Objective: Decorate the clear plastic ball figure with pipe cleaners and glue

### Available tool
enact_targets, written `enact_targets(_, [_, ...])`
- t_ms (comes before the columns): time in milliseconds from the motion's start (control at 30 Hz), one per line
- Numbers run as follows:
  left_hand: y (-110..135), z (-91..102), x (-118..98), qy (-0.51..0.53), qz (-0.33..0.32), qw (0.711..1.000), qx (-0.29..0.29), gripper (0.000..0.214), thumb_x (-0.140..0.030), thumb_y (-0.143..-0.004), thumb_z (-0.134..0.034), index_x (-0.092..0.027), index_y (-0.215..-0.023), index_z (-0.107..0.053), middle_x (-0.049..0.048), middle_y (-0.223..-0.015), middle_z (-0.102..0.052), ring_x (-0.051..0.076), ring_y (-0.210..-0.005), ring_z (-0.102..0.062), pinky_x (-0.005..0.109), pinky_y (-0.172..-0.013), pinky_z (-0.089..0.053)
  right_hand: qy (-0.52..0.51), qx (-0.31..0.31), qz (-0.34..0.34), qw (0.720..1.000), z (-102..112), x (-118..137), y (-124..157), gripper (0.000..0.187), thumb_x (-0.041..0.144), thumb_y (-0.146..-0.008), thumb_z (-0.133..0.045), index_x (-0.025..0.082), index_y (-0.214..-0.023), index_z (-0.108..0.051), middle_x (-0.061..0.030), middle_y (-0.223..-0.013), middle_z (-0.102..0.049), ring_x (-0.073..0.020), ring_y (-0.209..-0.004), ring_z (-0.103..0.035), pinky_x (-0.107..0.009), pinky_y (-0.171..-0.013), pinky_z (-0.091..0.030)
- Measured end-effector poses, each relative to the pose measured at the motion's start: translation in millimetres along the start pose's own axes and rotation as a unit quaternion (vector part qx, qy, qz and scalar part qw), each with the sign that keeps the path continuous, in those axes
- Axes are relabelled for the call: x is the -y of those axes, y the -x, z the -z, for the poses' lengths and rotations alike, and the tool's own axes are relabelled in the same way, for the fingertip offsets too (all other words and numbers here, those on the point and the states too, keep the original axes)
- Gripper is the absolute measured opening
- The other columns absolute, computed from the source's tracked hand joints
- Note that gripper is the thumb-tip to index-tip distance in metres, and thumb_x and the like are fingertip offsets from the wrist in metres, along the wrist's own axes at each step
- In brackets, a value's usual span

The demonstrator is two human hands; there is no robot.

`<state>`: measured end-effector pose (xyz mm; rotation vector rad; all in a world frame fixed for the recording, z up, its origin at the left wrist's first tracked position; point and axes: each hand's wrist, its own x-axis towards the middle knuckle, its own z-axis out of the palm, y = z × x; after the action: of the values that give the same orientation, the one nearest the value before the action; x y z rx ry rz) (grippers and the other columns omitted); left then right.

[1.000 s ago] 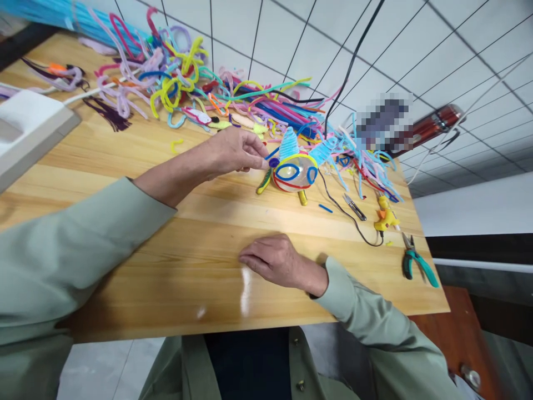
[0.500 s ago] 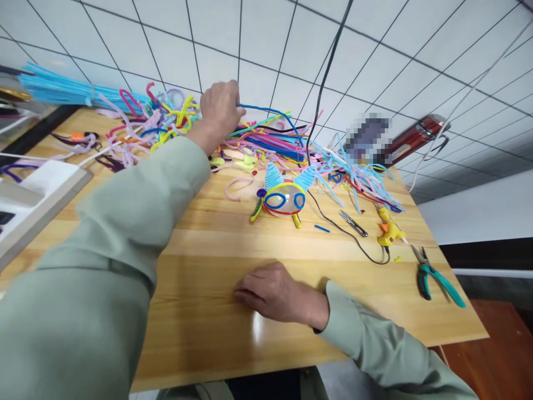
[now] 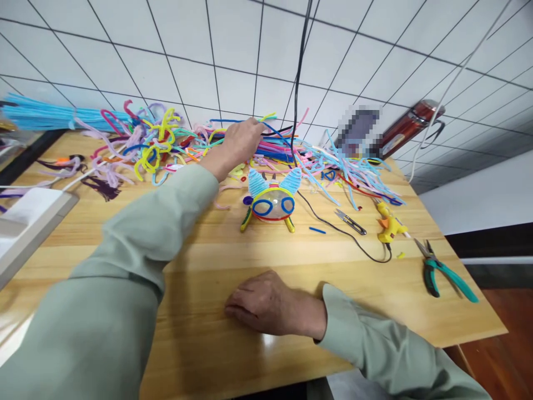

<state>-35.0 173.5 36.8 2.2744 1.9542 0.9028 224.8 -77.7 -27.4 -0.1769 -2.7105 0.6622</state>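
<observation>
Pale wood makes up the tabletop (image 3: 195,300), and on it stands a cat-like figure (image 3: 273,203) with a clear rounded front, two blue rings, light-blue ears and short yellow-and-green legs. Take that figure as the centre of a dial, with twelve toward the tiled wall (image 3: 233,61). At eleven the left hand (image 3: 242,140) is stretched over the heap of fuzzy stems (image 3: 272,151), its fingers bent downward; their tips are partly hidden, so I cannot tell whether they grip a strand. At six the right hand (image 3: 263,303) rests on the wood, loosely curled and nearly closed, with nothing visible in it. A short blue piece (image 3: 317,230) lies near the figure at four. Just past three come the snips (image 3: 351,222), then a yellow duck-shaped tool (image 3: 389,226) with a dark cord; further out, nearer four, are green-handled pliers (image 3: 452,275). A red flask (image 3: 410,129) leans at two, and a white power strip (image 3: 35,222) sits at nine.
</observation>
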Motion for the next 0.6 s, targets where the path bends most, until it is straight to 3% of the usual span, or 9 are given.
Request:
enact_targets(133, [-4, -4.1, 14, 0.0, 0.045, 0.999, 0.015, 0.014, -0.03, -0.098, -0.065, -0.022, -0.096, -0.076, 0.0051, -0.093, -0.078, 0.026, -0.112, -0.066, 0.04, -0.099, -0.047, 0.009, 0.0, -0.002, 1.0, -2, -1, 0, 0.034, 0.037, -0.118, -0.053, 0.022, -0.097, -0.074, 0.0025, -0.075, -0.079, -0.0119, -0.067, -0.07, -0.03, -0.056, -0.037])
enact_targets(300, [31, 8.1, 20, -0.023, 0.015, 0.998, 0.063, 0.023, -0.036, -0.098, -0.064, -0.022, -0.085, -0.075, 0.0056, -0.081, -0.076, 0.026, -0.104, -0.068, 0.034, -0.088, -0.051, -0.009, -0.015, 0.009, 1.0, -1, -2, 2, 0.033, 0.036, -0.118, -0.054, 0.022, -0.094, -0.073, 0.0026, -0.075, -0.078, -0.0119, -0.067, -0.069, -0.03, -0.057, -0.039])
enact_targets(467, [63, 8.4, 5, -0.083, 0.01, 0.994, 0.069, 0.029, -0.024, -0.105, -0.056, -0.015, -0.116, -0.081, 0.0187, -0.132, -0.076, 0.033, -0.118, -0.069, 0.044, -0.099, -0.053, -0.023, -0.039, 0.007, 0.999, 2, -2, 3, 0.03, 0.028, -0.116, -0.056, 0.022, -0.093, -0.073, 0.0025, -0.073, -0.077, -0.0111, -0.062, -0.067, -0.029, -0.058, -0.041])
enact_targets(600, [50, 8.4, -5, -0.1, -0.029, 0.994, 0.019, 0.039, -0.032, -0.113, -0.048, -0.017, -0.135, -0.076, 0.0209, -0.15, -0.069, 0.038, -0.137, -0.062, 0.051, -0.116, -0.047, -0.028, -0.047, 0.006, 0.999, 2, -1, 2, 0.03, 0.027, -0.115, -0.055, 0.021, -0.093, -0.073, 0.0023, -0.074, -0.077, -0.0111, -0.061, -0.067, -0.029, -0.057, -0.041])
